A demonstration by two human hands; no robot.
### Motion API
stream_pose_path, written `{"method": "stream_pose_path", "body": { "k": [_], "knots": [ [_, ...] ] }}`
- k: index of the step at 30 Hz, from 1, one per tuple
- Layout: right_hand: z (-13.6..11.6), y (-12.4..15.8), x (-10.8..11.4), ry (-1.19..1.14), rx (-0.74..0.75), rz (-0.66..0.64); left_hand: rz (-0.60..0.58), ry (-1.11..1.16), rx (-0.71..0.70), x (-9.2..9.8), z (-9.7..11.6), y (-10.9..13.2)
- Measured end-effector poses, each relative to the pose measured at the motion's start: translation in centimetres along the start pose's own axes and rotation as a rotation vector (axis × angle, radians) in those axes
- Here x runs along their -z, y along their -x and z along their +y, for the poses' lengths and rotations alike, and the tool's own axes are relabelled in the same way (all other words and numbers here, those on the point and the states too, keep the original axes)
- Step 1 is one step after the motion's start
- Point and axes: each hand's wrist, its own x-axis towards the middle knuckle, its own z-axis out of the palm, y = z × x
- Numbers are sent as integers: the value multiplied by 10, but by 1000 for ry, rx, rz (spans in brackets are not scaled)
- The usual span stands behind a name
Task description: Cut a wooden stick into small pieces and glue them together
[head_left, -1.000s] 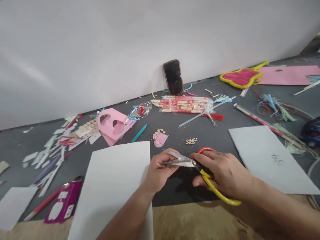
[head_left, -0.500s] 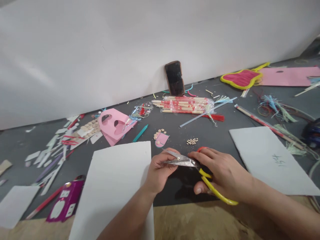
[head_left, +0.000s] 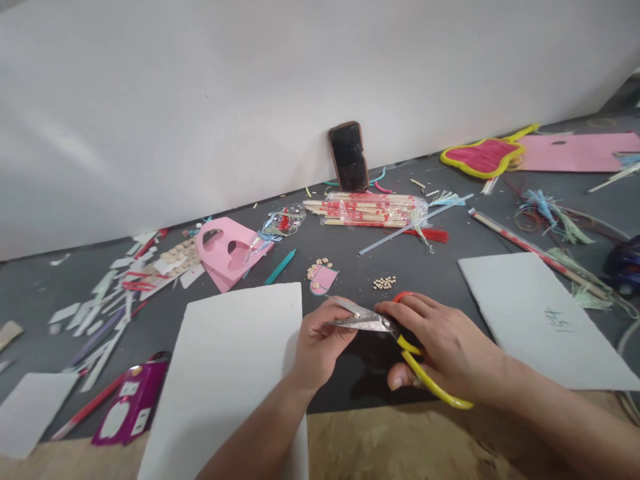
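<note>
My right hand [head_left: 445, 340] is wrapped around the yellow and red handles of a pair of scissors [head_left: 367, 323], whose blades point left and stand slightly apart. My left hand [head_left: 320, 343] pinches a small pale piece [head_left: 357, 315] between the blades; its exact kind is too small to make out. Just beyond the blades lies a pink pouch-shaped cutout [head_left: 324, 280] with a dark edge. Small round pale pieces [head_left: 319, 266] sit along its top. A little pile of pale beads or seeds [head_left: 384, 283] rests beyond my right hand.
White boards lie at left [head_left: 235, 360] and right [head_left: 545, 320], the right one marked 154. A phone [head_left: 349, 157] leans on the wall behind bagged sticks [head_left: 373, 210]. A teal pen-like tube [head_left: 281, 267], pink mask-like sheet [head_left: 227, 250] and purple box [head_left: 133, 400] lie leftward.
The scissor handles have shifted very slightly, and the blades look a touch closer together. Both hands keep nearly the same place and grip.
</note>
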Motion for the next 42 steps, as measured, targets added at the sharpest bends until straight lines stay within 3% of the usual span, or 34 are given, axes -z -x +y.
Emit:
{"method": "stream_pose_path", "body": {
  "k": [17, 28, 42],
  "knots": [
    [0, -1, 1, 19, 13, 10, -14, 7, 49, -2, 0, 1],
    [3, 1, -3, 69, 23, 39, -8, -179, 57, -4, 9, -1],
    [3, 1, -2, 26, 35, 42, -30, -47, 47, -1, 1, 1]
  ]
}}
